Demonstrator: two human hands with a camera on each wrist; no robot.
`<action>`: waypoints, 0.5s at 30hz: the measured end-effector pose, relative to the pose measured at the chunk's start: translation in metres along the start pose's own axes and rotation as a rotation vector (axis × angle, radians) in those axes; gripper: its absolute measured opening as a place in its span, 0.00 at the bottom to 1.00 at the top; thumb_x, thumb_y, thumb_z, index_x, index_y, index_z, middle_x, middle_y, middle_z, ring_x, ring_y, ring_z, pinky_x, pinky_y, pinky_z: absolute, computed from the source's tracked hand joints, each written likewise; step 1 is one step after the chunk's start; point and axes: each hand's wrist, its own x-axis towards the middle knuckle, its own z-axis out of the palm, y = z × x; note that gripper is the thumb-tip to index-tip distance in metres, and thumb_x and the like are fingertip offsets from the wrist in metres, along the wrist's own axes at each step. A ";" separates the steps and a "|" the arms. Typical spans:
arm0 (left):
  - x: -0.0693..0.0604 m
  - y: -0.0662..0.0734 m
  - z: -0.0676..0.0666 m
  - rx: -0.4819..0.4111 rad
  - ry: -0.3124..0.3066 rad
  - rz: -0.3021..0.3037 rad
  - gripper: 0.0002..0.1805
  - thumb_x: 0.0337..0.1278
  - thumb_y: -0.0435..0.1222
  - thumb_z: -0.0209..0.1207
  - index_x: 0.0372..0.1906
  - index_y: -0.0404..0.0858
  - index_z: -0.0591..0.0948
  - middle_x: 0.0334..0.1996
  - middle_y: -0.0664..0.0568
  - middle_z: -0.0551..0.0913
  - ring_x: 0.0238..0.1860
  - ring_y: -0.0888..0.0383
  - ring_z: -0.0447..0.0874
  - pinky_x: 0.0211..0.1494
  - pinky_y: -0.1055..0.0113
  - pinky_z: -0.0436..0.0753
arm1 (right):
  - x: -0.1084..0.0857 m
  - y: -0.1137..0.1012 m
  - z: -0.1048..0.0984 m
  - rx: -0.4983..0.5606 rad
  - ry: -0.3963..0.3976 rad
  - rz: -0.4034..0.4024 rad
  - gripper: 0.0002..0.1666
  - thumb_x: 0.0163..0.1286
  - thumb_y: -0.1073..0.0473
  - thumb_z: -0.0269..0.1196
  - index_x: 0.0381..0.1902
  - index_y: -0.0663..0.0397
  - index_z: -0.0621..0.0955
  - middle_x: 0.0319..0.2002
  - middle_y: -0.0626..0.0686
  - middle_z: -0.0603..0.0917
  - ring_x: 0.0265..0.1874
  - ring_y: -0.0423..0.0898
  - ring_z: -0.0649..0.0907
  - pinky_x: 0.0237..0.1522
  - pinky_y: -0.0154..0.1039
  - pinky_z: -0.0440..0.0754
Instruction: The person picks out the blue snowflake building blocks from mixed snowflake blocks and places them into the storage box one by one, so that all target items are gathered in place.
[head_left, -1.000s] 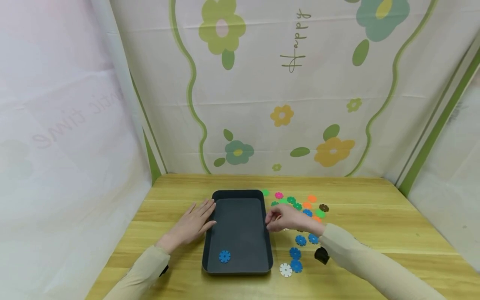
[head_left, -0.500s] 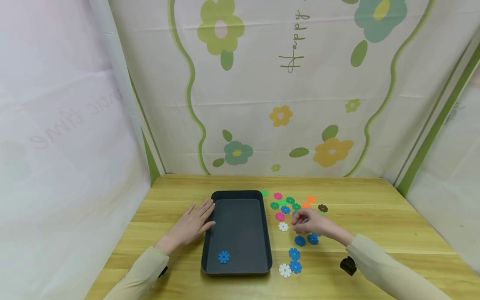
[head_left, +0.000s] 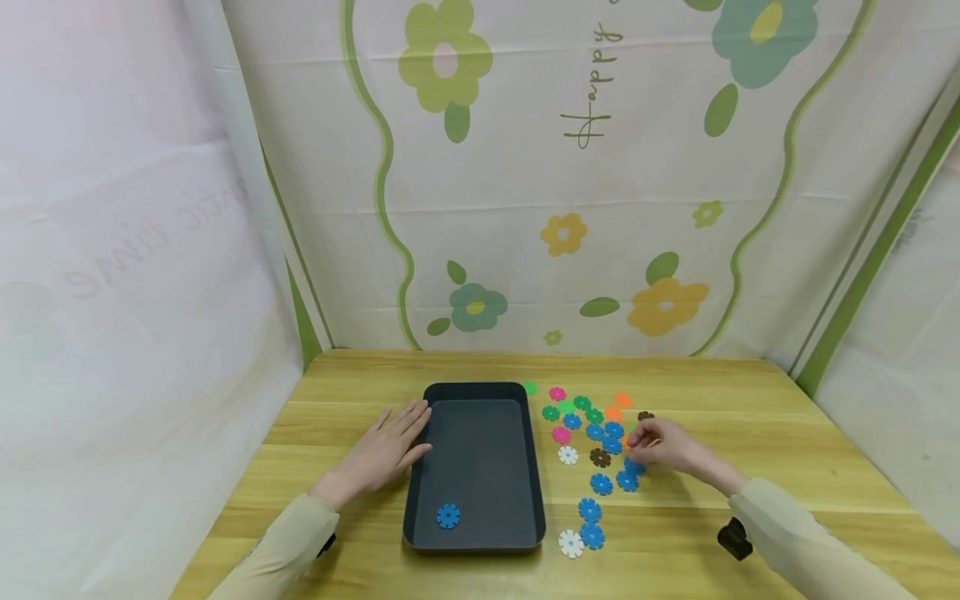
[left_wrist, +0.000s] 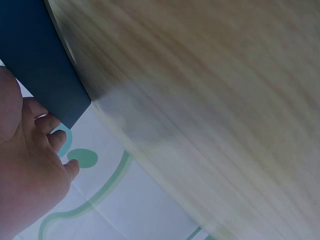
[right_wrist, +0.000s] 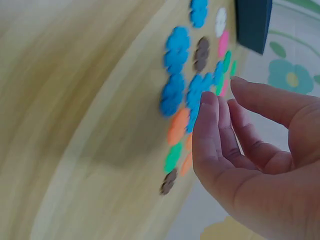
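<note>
Left hand [head_left: 378, 450] lies open, fingers extended, against the left rim of the dark rectangular tray [head_left: 476, 450], which sits on the wood-grain table [head_left: 352, 542]. One blue notched disc [head_left: 448, 516] lies flat inside the tray, near its front left corner. Right hand [head_left: 667, 446] is above the far right part of the scattered discs; fingers loosely bent, thumb tip apart from the fingertips in the right wrist view, the grasp unclosed. Close to the right hand: an orange disc [right_wrist: 178, 126], a bright green disc [right_wrist: 173, 157] and blue discs [head_left: 627, 481], partly covered by the hand in the head view. Between hand and tray: a brown disc [head_left: 600, 457], a white disc [head_left: 567, 455] and a pink disc [head_left: 561, 435]. Nearer the front edge, right of the tray, a second white disc [head_left: 571, 544] lies beside two blue discs. Floral cloth [head_left: 495, 167] hangs behind the table.
</note>
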 end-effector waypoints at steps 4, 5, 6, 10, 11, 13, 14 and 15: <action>0.000 0.000 0.001 0.000 -0.002 -0.001 0.36 0.76 0.55 0.43 0.78 0.38 0.58 0.79 0.45 0.56 0.80 0.46 0.54 0.79 0.40 0.54 | -0.002 0.012 -0.002 -0.059 0.022 0.000 0.14 0.59 0.68 0.69 0.40 0.71 0.80 0.35 0.57 0.83 0.33 0.44 0.80 0.32 0.30 0.80; 0.000 0.000 0.001 0.000 -0.002 -0.001 0.36 0.76 0.55 0.43 0.78 0.38 0.58 0.79 0.45 0.56 0.79 0.46 0.54 0.79 0.40 0.54 | -0.002 0.015 -0.002 -0.066 0.021 -0.004 0.14 0.58 0.68 0.70 0.40 0.71 0.80 0.34 0.58 0.83 0.33 0.44 0.80 0.32 0.29 0.80; 0.000 -0.001 0.001 0.001 -0.003 -0.002 0.36 0.76 0.55 0.43 0.78 0.38 0.58 0.79 0.45 0.56 0.80 0.46 0.54 0.79 0.40 0.54 | -0.002 0.017 -0.002 -0.064 0.017 -0.006 0.15 0.57 0.69 0.70 0.40 0.71 0.80 0.35 0.59 0.84 0.34 0.44 0.80 0.33 0.28 0.80; 0.001 -0.001 0.002 0.003 -0.001 -0.001 0.36 0.76 0.55 0.43 0.78 0.38 0.58 0.79 0.46 0.56 0.79 0.46 0.54 0.79 0.40 0.54 | -0.002 0.023 -0.001 -0.040 -0.004 0.000 0.16 0.55 0.71 0.71 0.41 0.71 0.80 0.36 0.60 0.84 0.35 0.46 0.80 0.33 0.29 0.81; 0.001 -0.001 0.002 0.003 0.001 -0.001 0.36 0.76 0.55 0.43 0.78 0.38 0.58 0.79 0.46 0.56 0.79 0.46 0.54 0.79 0.41 0.54 | -0.001 0.023 0.000 -0.035 -0.005 0.008 0.17 0.54 0.70 0.71 0.42 0.71 0.81 0.36 0.60 0.84 0.35 0.46 0.80 0.33 0.29 0.81; 0.001 -0.001 0.002 -0.001 0.005 -0.001 0.36 0.76 0.55 0.44 0.78 0.38 0.58 0.79 0.46 0.56 0.79 0.46 0.54 0.79 0.40 0.55 | -0.001 0.024 0.001 -0.037 -0.009 0.012 0.17 0.54 0.70 0.71 0.42 0.69 0.81 0.37 0.59 0.84 0.35 0.46 0.80 0.33 0.29 0.80; 0.000 0.000 0.002 -0.002 0.007 -0.002 0.36 0.76 0.55 0.44 0.78 0.38 0.58 0.79 0.46 0.56 0.79 0.46 0.55 0.79 0.40 0.55 | -0.001 0.024 0.001 -0.042 -0.011 0.009 0.17 0.54 0.70 0.72 0.42 0.69 0.81 0.37 0.59 0.83 0.35 0.45 0.80 0.33 0.29 0.80; 0.000 0.000 0.001 -0.003 0.008 -0.002 0.36 0.76 0.55 0.44 0.78 0.38 0.58 0.79 0.46 0.56 0.79 0.46 0.55 0.79 0.40 0.55 | -0.001 0.025 0.001 -0.051 -0.009 0.010 0.17 0.53 0.70 0.72 0.42 0.68 0.81 0.36 0.59 0.83 0.35 0.45 0.79 0.32 0.30 0.80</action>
